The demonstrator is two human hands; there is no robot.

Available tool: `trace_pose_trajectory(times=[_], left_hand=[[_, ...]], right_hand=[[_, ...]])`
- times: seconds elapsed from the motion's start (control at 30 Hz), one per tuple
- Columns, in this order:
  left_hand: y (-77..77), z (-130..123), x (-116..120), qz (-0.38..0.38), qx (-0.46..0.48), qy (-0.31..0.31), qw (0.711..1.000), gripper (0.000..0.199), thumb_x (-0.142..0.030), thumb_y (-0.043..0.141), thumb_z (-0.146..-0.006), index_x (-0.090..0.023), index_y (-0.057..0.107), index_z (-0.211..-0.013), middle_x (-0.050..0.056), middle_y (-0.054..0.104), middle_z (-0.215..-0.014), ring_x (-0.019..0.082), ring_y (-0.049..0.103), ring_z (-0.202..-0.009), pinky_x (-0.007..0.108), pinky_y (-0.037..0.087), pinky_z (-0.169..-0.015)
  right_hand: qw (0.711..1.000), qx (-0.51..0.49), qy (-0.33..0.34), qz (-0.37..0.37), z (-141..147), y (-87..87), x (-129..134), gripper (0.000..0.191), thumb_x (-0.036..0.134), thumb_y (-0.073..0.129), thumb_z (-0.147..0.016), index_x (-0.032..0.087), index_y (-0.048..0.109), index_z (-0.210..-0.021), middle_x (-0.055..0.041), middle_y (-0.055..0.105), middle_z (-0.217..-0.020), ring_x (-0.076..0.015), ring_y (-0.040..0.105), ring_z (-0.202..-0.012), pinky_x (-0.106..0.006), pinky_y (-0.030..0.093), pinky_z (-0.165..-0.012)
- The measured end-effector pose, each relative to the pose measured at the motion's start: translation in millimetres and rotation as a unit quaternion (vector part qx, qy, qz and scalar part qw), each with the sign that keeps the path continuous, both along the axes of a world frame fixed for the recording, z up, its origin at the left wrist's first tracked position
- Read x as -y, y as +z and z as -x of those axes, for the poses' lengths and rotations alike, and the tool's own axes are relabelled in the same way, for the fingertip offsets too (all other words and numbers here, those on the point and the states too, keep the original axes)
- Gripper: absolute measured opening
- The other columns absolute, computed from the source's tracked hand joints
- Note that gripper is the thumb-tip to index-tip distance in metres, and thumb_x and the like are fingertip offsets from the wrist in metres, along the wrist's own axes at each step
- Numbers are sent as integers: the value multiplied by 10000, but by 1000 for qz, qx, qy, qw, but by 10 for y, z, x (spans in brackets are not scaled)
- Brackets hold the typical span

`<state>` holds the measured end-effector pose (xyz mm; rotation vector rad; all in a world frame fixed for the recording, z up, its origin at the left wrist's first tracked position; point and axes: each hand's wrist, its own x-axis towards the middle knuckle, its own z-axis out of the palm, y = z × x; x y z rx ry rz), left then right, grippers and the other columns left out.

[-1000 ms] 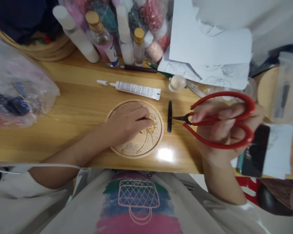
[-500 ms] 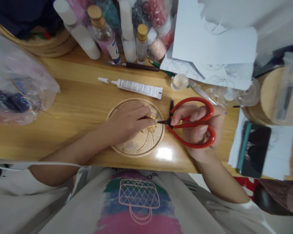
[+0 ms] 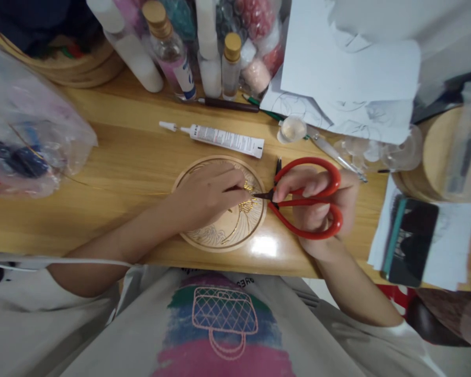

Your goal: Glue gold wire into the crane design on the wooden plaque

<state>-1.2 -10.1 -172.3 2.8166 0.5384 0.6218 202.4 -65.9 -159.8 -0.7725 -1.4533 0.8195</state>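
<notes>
A round wooden plate [image 3: 215, 241] with line drawings and gold wire shapes [image 3: 247, 201] lies on the table. Over its middle rests my left hand [image 3: 208, 199], thumb and forefinger pinched near the gold wire; what they pinch is hidden. My right hand [image 3: 317, 204] holds red-handled scissors [image 3: 298, 233], with fingers through the loops and the blades apart. One dark blade tip reaches my left fingertips, and the other points away toward the back. A thin gold wire [image 3: 141, 192] runs left from under my left hand.
Behind the plate lie a white tube [image 3: 227, 140], a dark pen [image 3: 230, 104] and a small clear cup [image 3: 292, 129]. Bottles [image 3: 231, 65] and papers [image 3: 349, 73] stand or lie farther back. A plastic bag [image 3: 35, 125] is at left, a dark phone-like object [image 3: 412, 241] at right.
The view has shifted slightly. Both hands and the scissors keep nearly the same pose over the plate.
</notes>
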Motion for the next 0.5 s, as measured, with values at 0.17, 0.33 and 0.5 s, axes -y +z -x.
trace_pose_trajectory(times=[0.17, 0.33, 0.5], left_hand=[[-5, -5, 10, 1, 5, 7, 1000, 288, -185, 426, -1029, -202, 701, -944, 34, 670, -871, 182, 546, -837, 318, 430, -776], [8, -11, 12, 7, 13, 2, 1000, 257, -150, 472, -1001, -176, 717, -931, 54, 673, -869, 199, 552, -828, 330, 427, -766], [30, -14, 6, 14, -4, -2, 1000, 302, -163, 431, -1019, -175, 718, -927, 55, 677, -873, 194, 544, -827, 326, 417, -767]], right_hand=[[1000, 15, 2, -11, -8, 30, -6, 82, 336, 540, -986, 263, 505, -1004, 16, 628, -798, -141, 633, -688, -342, 541, -655], [999, 32, -2, -2, -20, 41, -5, 101, 385, 555, -981, 289, 522, -981, 17, 641, -774, -162, 631, -677, -361, 532, -631], [1000, 0, -11, 2, -11, 24, 14, 106, 384, 580, -970, 286, 548, -995, 11, 647, -774, -169, 611, -674, -370, 529, -645]])
